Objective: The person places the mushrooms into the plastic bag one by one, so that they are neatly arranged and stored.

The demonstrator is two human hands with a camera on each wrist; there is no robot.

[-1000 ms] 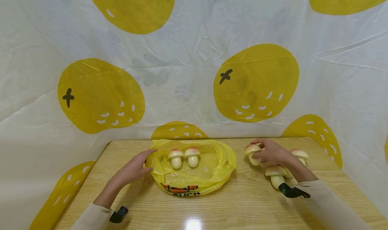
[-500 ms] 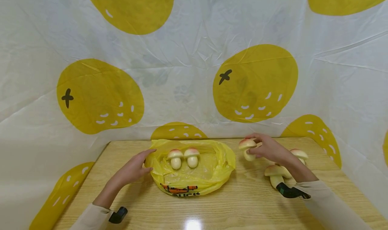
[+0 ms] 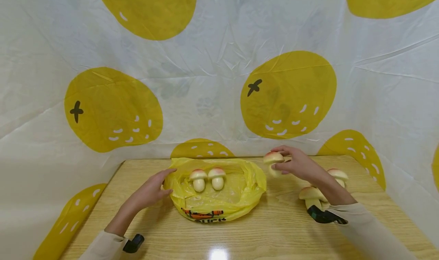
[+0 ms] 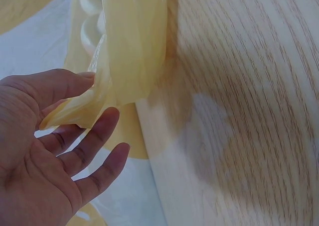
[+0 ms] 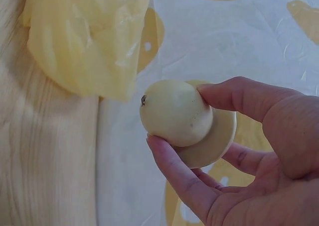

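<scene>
A yellow plastic bag lies spread with its mouth upward, two model mushrooms with reddish caps side by side in it. At the bag's left edge is my left hand; in the left wrist view the bag's rim runs between thumb and index finger, the other fingers spread loosely. Just right of the bag, my right hand holds another mushroom above the table, cap up. Thumb and fingers grip it around the stem in the right wrist view.
More mushrooms sit on the right of the table, one farther back and one nearer, partly hidden by my right forearm. A white cloth with yellow fruit prints hangs behind the wooden table.
My right hand has lifted its mushroom and carried it left toward the bag. The left hand and the two mushrooms in the bag have stayed in place.
</scene>
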